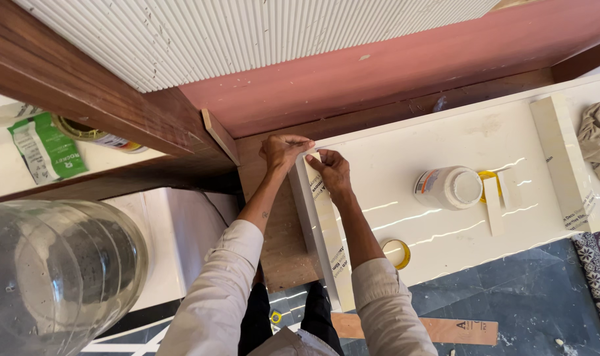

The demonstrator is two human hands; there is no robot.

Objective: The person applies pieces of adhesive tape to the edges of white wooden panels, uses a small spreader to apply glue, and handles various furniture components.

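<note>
A long white strip (321, 224) wrapped in printed protective film stands on edge along the left end of a white glossy panel (405, 158). Both my hands meet at the strip's far end. My left hand (281, 150) pinches at the top corner, fingers bent over it. My right hand (331, 170) pinches the film edge right beside it. Whether a flap of film is lifted between the fingers is too small to tell.
On the panel lie a white plastic jar (450, 187) on its side, a yellow tape roll (396, 252), small white offcuts (493, 204) and another filmed strip (564, 161). A grey rag (598, 142) lies far right. A large clear water jug (56, 270) stands lower left, brown wood (280, 244) beneath.
</note>
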